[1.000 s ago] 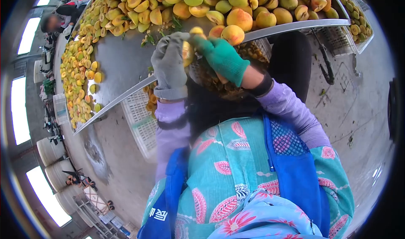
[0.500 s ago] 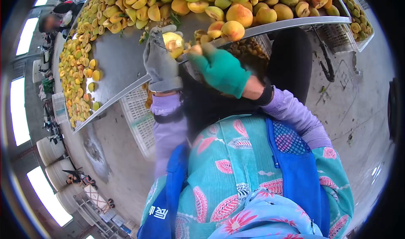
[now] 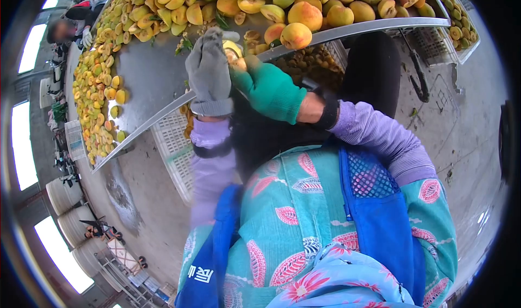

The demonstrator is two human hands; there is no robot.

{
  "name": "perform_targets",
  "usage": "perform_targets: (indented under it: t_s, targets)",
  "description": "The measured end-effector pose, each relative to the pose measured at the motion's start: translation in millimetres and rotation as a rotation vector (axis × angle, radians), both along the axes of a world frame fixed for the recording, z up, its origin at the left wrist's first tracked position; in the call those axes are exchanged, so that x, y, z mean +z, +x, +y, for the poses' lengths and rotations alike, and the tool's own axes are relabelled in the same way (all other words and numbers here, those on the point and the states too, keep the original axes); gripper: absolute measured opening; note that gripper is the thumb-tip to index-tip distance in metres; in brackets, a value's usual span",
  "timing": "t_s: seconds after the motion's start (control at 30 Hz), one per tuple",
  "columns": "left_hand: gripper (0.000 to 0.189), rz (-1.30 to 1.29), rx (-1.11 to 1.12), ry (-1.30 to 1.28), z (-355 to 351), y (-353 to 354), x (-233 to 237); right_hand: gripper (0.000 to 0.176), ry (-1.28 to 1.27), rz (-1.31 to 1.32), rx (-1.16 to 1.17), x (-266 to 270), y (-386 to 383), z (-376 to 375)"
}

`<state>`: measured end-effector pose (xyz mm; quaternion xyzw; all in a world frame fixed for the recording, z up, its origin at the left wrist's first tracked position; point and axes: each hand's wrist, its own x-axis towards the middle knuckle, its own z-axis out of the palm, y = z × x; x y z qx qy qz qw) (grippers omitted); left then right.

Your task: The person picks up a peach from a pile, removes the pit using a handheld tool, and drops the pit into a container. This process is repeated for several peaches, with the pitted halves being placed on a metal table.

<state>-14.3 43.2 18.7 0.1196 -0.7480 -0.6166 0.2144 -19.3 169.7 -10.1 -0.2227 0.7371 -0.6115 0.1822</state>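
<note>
My left hand (image 3: 209, 71), in a grey glove, is wrapped round a cut yellow fruit (image 3: 233, 49) over the near edge of the metal table (image 3: 157, 63). Against that fruit presses my right hand (image 3: 271, 90), in a green glove with bare fingertips. Its fingers are closed at the fruit, and whatever they grip is hidden. Just right of the hands, a whole red-yellow fruit (image 3: 296, 36) lies by the table's rim. Halved and whole fruits are heaped behind it.
Below the table stand a white crate (image 3: 176, 150) and a container of brown pieces (image 3: 312, 63). Another crate of fruit (image 3: 461, 28) is at the upper right, near a dark hooked handle (image 3: 420, 85). A co-worker (image 3: 65, 31) is at the upper left.
My right hand has moved left, closer to my left hand, and now covers more of the fruit. The co-worker's gloved hand has come into view by the table.
</note>
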Motion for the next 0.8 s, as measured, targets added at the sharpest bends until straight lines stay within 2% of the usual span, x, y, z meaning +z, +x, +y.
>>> perform_targets:
  t_s: [0.07, 0.1, 0.2, 0.23, 0.33, 0.37, 0.47, 0.5, 0.6, 0.63, 0.7, 0.73, 0.77, 0.8]
  targets:
    - [0.039, -0.049, -0.073, 0.045, -6, -6, 2, 0.044, -0.167, -0.065, -0.118, -3, 13, -13]
    - [0.039, 0.039, -0.045, 0.042, -2, -9, 0, 0.045, -0.276, -0.142, -0.165, -7, 15, -21]
    - [0.038, 0.059, 0.070, 0.060, 4, -13, -16, 0.048, -0.263, -0.223, -0.097, -10, 9, -16]
    - [0.034, -0.064, -0.055, -0.025, 0, -11, -10, 0.047, -0.192, -0.395, -0.013, -8, 8, -6]
    - [0.034, -0.295, -0.241, -0.032, -8, -21, 5, 0.045, -0.392, -0.688, 0.029, 9, 6, -6]
    - [0.040, -0.152, -0.206, 0.121, 0, -20, 4, 0.044, -0.449, -0.795, 0.062, 15, 4, -6]
    - [0.046, -0.207, -0.300, 0.229, -9, -21, -3, 0.040, -0.626, -1.178, 0.232, 22, -4, 1]
    - [0.046, -0.217, -0.361, 0.139, -11, -18, 1, 0.037, -0.636, -1.243, 0.295, 26, -6, 4]
    - [0.044, -0.116, -0.316, 0.578, -13, -9, -5, 0.038, -0.870, -1.396, 0.573, 22, -10, 3]
    - [0.045, -0.101, -0.154, 0.485, -11, -1, -1, 0.036, -0.986, -1.465, 0.684, 20, -9, 3]
    - [0.041, -0.040, 0.106, 0.503, -43, 34, -37, 0.036, -0.949, -1.453, 0.801, 24, 2, 3]
    - [0.036, -0.024, -0.058, 0.762, -63, 62, -25, 0.036, -0.935, -1.446, 0.847, 25, 6, 6]
    - [0.031, -0.006, -0.224, 1.020, -90, 87, -11, 0.036, -0.778, -1.445, 0.686, 26, 3, 14]
    - [0.030, -0.367, 0.078, 0.148, -132, 102, -27, 0.034, -0.818, -1.642, 0.668, -5, -3, 10]
